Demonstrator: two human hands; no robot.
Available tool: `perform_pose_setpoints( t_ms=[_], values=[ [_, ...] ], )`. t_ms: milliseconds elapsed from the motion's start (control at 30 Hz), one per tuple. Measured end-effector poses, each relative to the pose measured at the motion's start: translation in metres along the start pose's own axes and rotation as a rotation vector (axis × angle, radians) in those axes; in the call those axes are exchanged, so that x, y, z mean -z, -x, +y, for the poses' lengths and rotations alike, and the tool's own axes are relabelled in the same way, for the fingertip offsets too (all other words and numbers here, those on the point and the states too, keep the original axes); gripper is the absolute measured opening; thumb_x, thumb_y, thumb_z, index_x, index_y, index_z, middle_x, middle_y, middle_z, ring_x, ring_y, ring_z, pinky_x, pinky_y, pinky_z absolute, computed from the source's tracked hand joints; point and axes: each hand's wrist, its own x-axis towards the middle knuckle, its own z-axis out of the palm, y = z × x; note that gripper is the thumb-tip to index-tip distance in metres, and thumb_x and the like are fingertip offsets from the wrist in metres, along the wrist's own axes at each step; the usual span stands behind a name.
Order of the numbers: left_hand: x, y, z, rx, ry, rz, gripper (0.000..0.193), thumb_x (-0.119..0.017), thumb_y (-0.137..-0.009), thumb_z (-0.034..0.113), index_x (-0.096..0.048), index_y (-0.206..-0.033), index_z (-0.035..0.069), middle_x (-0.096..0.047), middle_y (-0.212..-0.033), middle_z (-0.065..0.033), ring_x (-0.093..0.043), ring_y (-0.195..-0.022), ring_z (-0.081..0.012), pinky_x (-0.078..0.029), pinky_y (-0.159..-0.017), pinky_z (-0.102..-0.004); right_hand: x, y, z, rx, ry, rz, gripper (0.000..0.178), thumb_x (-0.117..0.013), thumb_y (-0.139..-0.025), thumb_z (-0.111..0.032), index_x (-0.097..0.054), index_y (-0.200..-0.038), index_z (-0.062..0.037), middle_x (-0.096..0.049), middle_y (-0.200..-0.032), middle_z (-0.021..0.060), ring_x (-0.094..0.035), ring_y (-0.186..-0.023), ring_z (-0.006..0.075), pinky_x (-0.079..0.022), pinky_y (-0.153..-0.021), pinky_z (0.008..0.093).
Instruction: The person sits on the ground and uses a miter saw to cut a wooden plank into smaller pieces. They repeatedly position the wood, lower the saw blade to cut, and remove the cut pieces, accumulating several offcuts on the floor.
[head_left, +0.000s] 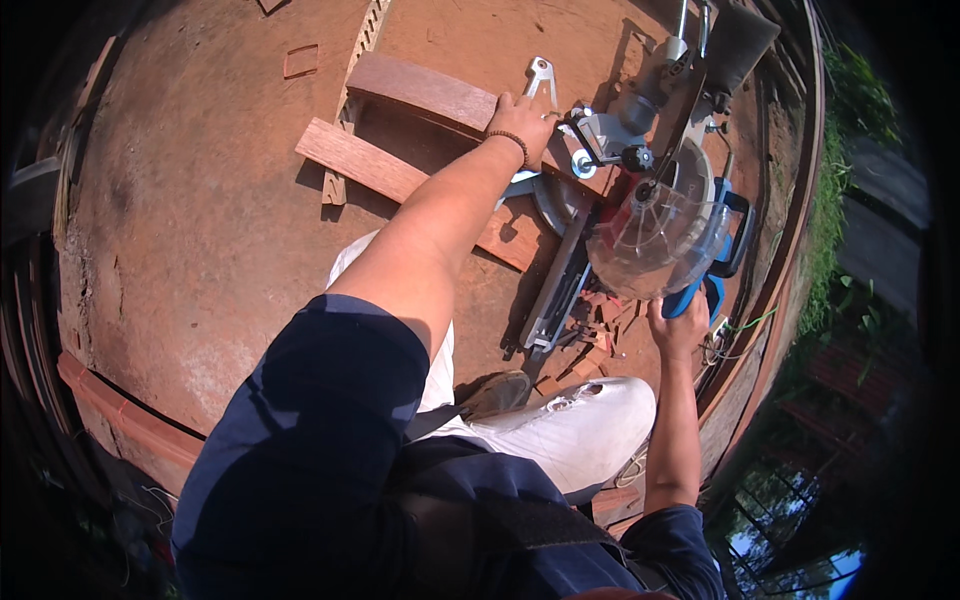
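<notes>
A sliding mitre saw [690,165] with a clear blade guard [640,245] stands at the right on the ground. My right hand [683,325] is wrapped round its blue handle [684,298]. A thick reddish-brown wooden board [425,92] runs from the left across the saw's base, and my left hand [522,125] grips it beside the silver fence [541,78]. The fingertips of that hand are partly hidden. A black-knobbed clamp [636,158] sits just right of it. Under my left forearm lies a second, thinner plank [365,163], apart from the board.
Small wood offcuts [600,325] are heaped by the saw's near end. A notched wooden strip [368,40] props the board's left part. Long timber [130,410] lies at the lower left. My shoe [500,393] is close to the saw base. A cord [750,322] trails at the right.
</notes>
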Motion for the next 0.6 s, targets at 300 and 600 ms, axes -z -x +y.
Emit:
perform_pose_setpoints(
  t_ms=[300,600],
  values=[
    [0.004,-0.001,0.002,0.014,-0.018,-0.015,0.063,-0.079,-0.073,0.044,-0.060,-0.128,0.018,-0.063,-0.124,-0.0090,-0.054,-0.122,-0.0249,-0.038,-0.094,-0.0471,0.016,0.026,-0.012,-0.019,-0.033,-0.037,0.040,-0.072,-0.065,-0.026,-0.059,-0.094,-0.0020,-0.056,-0.081,0.0144,-0.058,-0.077,0.0374,-0.047,-0.070,0.0477],
    [-0.005,-0.009,-0.004,0.014,0.007,-0.024,0.063,-0.077,-0.074,0.039,-0.059,-0.131,0.019,-0.063,-0.124,-0.0087,-0.054,-0.122,-0.0249,-0.037,-0.096,-0.0475,0.050,0.050,-0.020,-0.076,-0.048,-0.204,0.039,-0.073,-0.064,-0.026,-0.053,-0.087,-0.0021,-0.051,-0.079,0.0163,-0.054,-0.076,0.0395,-0.044,-0.069,0.0487]
  ],
)
